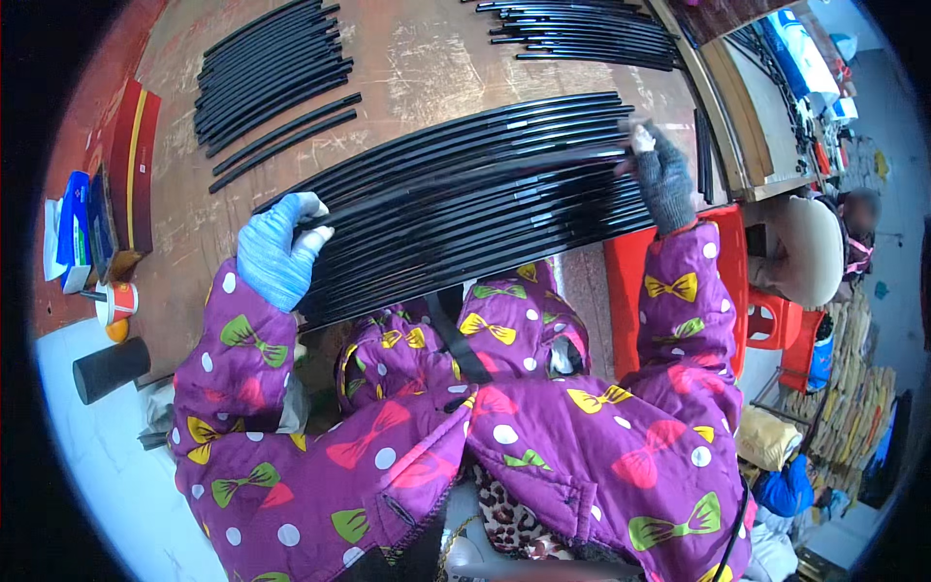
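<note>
A long, glossy black tube (465, 178) is held lifted a little above a wide row of similar black tubes (456, 254). My left hand (275, 246), in a light blue glove, pinches its left end between thumb and fingers. At the other end, my right hand (663, 180) is closed on the tube; it wears a dark grey glove with bare fingertips, somewhat blurred by motion. The row beneath lies side by side across the front of the brown table (417, 53), its near edge close to my lap.
Shorter black tubes lie in a bundle (272, 73) at the far left and another (582, 34) at the far right. A paper cup (118, 303) and boxes (136, 165) stand at the left edge. On the right are a red stool (771, 315) and a wooden frame (742, 116).
</note>
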`<state>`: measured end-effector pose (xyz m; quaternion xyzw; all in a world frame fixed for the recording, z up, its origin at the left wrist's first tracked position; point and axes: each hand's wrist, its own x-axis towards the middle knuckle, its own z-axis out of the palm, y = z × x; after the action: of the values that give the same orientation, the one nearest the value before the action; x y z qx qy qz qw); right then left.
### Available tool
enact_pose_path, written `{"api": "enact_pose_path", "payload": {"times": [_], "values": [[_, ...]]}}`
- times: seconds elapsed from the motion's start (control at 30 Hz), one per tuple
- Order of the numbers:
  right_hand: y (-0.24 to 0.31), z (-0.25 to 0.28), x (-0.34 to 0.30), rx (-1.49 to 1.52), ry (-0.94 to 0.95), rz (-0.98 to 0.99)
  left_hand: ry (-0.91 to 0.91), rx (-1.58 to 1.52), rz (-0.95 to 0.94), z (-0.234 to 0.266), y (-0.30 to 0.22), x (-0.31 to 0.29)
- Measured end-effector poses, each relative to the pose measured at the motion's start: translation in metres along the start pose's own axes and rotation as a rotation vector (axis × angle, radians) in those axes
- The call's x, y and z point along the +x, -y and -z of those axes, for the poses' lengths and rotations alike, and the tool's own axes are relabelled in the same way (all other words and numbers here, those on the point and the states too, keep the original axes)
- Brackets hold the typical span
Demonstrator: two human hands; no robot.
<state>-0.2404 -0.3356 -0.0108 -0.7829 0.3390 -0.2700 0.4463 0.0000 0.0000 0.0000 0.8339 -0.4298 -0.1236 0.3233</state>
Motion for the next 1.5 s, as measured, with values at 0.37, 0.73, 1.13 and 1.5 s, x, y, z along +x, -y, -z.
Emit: {"api": "enact_pose_path", "payload": {"times": [0.37, 0.73, 1.13, 1.5], "values": [[0.052, -0.088, -0.062, 0.129, 0.271, 0.296, -0.02, 0.003, -0.275, -0.015, -0.034, -0.003], [0.065, -0.054, -0.044, 0.424, 0.321, -0.079, 0.03, -0.049, -0.153, -0.006, 0.0, -0.013], [0.023, -0.023, -0.034, 0.701, 0.266, -0.196, 0.158, -0.414, 0.387, 0.007, 0.026, -0.025], [0.022, -0.017, -0.04, 0.606, 0.223, -0.204, 0.194, -0.449, 0.394, 0.016, 0.027, -0.034]]}}
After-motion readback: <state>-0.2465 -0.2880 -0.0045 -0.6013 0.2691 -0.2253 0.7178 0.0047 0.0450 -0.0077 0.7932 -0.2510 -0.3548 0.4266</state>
